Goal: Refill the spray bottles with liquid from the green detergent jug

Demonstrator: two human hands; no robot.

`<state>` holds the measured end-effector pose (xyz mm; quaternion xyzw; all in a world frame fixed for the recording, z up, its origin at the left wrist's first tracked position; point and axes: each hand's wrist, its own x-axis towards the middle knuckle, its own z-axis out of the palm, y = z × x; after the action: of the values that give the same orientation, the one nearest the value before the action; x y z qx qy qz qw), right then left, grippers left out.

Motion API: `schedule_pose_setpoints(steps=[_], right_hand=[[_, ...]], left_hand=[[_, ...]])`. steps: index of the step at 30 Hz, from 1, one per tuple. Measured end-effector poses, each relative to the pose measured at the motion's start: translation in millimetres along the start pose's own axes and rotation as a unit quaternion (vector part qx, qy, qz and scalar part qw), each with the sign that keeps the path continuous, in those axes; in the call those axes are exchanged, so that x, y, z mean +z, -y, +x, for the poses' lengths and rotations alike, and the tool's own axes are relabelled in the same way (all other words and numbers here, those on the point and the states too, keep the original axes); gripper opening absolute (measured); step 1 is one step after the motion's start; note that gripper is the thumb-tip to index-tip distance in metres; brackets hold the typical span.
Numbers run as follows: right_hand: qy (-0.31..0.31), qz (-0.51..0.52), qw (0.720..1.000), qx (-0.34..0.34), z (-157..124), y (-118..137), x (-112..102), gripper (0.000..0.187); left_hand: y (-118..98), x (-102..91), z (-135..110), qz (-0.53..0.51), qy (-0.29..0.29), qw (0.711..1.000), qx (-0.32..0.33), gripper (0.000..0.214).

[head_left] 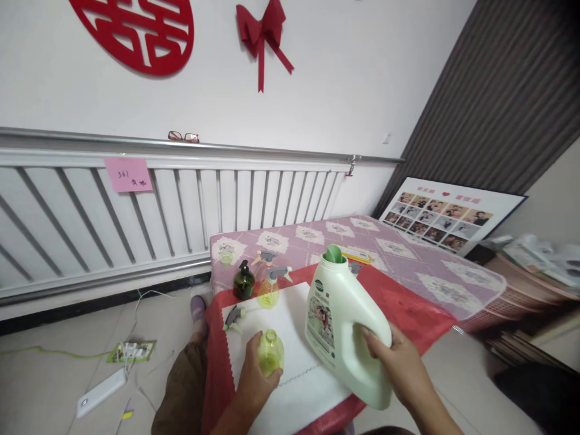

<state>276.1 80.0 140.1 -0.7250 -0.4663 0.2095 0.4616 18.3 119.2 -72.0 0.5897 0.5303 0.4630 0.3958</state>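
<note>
My left hand (251, 377) is wrapped round a small yellow-green clear bottle (270, 356) with its neck uncovered. In my right hand (394, 350), gripped by its handle, is a large pale green detergent jug (330, 320) with a green spout (334, 254) at the top. The jug leans slightly toward the left, its mouth higher than the small bottle and apart from it. A grey spray trigger head (234, 318) lies loose on the white sheet (299, 393). Behind it stand a yellow spray bottle (269, 293) and a dark green pump bottle (244, 283).
A red cloth (394, 302) lies under the sheet on a purple patterned table (312, 244), with a yellow packet (356, 254) behind the jug. At the back runs a white radiator (194, 205). A power strip (131, 350) with cables and a white device (102, 391) lie on the floor.
</note>
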Motion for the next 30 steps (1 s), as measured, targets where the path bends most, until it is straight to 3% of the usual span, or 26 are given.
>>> schedule_pose_setpoints(steps=[9,15,20,25,30], right_hand=[[0.173,-0.068,0.983,-0.006,14.6,17.5,-23.8,0.048],[0.269,-0.138,0.952,-0.045,24.0,28.4,-20.4,0.045],[0.370,-0.138,0.917,-0.056,24.1,47.4,-14.2,0.040],[0.374,-0.158,0.912,-0.052,24.5,61.1,-11.5,0.040],[0.380,-0.226,0.892,-0.096,31.2,66.5,-7.2,0.042]], left_hand=[[-5.9,-2.3,20.9,-0.005,-0.057,0.998,0.024,0.083],[5.4,0.0,15.7,0.011,-0.044,0.998,0.044,0.084],[1.9,-1.4,14.9,0.035,-0.041,0.998,0.036,0.085],[-5.1,-3.9,14.0,0.036,-0.035,0.998,0.025,0.084],[-9.4,-6.9,13.9,0.035,-0.028,0.999,0.020,0.084]])
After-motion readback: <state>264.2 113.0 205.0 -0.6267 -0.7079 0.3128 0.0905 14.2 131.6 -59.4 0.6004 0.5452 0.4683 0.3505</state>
